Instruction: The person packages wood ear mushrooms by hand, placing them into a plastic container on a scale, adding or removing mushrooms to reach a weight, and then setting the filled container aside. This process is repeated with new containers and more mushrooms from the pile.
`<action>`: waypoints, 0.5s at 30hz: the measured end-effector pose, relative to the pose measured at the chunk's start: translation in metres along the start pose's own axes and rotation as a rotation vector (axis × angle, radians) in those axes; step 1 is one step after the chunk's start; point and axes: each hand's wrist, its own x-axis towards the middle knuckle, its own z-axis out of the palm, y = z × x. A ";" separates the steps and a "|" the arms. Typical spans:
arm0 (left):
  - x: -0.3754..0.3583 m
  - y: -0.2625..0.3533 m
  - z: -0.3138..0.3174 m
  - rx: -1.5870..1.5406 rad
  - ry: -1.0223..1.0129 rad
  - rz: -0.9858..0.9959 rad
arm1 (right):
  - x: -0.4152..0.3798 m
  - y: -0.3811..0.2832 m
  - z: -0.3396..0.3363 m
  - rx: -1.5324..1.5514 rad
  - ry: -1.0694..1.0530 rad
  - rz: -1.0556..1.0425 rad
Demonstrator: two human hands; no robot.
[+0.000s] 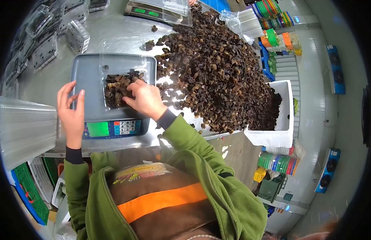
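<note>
On the grey platform of a digital scale (87, 86) sits a clear plastic clamshell box with its lid (123, 50) folded back. Dark brown, crinkled wood ear mushrooms (115, 88) lie in the box. My right hand (145, 98) is over them from the right, thumb and fingers closed on some pieces; what is under the fingertips is partly hidden. My left hand (72, 114) is at the scale's left edge, fingers apart, holding nothing. Below the platform the green display (98, 129) is lit, its digits unreadable.
A large heap of the mushrooms (221, 68) covers the table's right, reaching into a white foam box (269, 138). Filled clamshells (45, 54) lie at upper left, with stacked empty ones (27, 128) at left. Another scale (153, 14) stands at the back, near part of another person's hand (192, 2).
</note>
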 end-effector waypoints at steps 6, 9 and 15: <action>0.000 -0.022 -0.032 0.092 0.000 0.015 | 0.000 0.040 -0.086 0.291 -0.101 0.332; -0.002 -0.039 -0.048 0.056 0.100 -0.115 | -0.005 0.087 -0.101 -0.166 0.030 0.249; -0.002 -0.020 -0.035 -0.038 0.126 -0.104 | 0.070 0.130 -0.066 0.332 0.184 0.248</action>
